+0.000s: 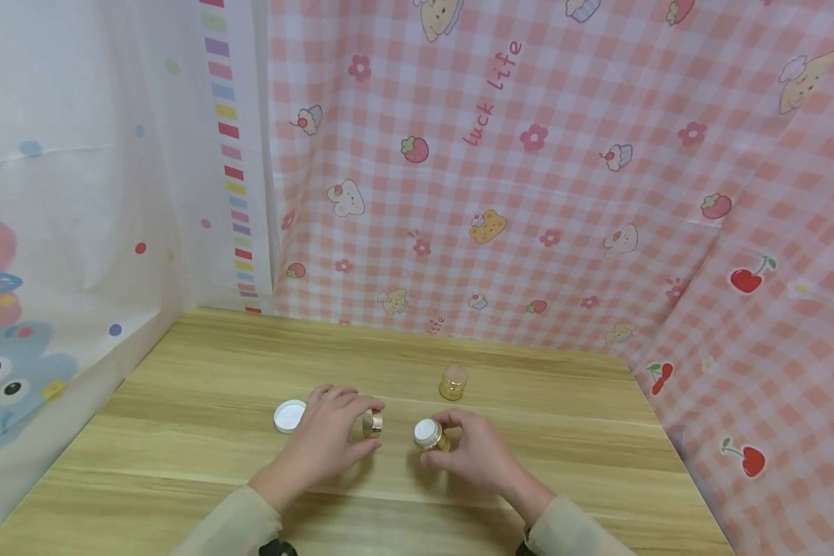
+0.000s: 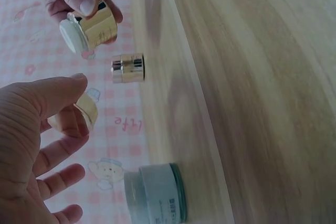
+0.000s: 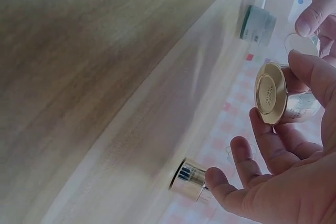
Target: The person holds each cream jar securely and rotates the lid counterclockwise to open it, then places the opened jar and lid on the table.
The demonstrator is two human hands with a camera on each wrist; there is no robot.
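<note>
My left hand (image 1: pixel 323 432) pinches a gold lid (image 1: pixel 373 424) between thumb and fingers, just above the table. To its right, my right hand (image 1: pixel 478 449) grips a small gold jar (image 1: pixel 442 443) whose white top is uncovered and tilts toward the left hand. A gap separates lid and jar. In the right wrist view the held jar shows its round gold base (image 3: pixel 269 94). In the left wrist view the lid (image 2: pixel 87 110) is partly hidden by the fingers. A second gold jar (image 1: pixel 453 383), with its lid on, stands beyond the right hand.
Left of the left hand stands a larger pale green jar (image 2: pixel 157 195), its round white top (image 1: pixel 289 415) seen from above. The wooden table (image 1: pixel 201 394) ends at a pink checked cloth (image 1: pixel 500 177) behind and a white printed cloth (image 1: pixel 132 193) on the left.
</note>
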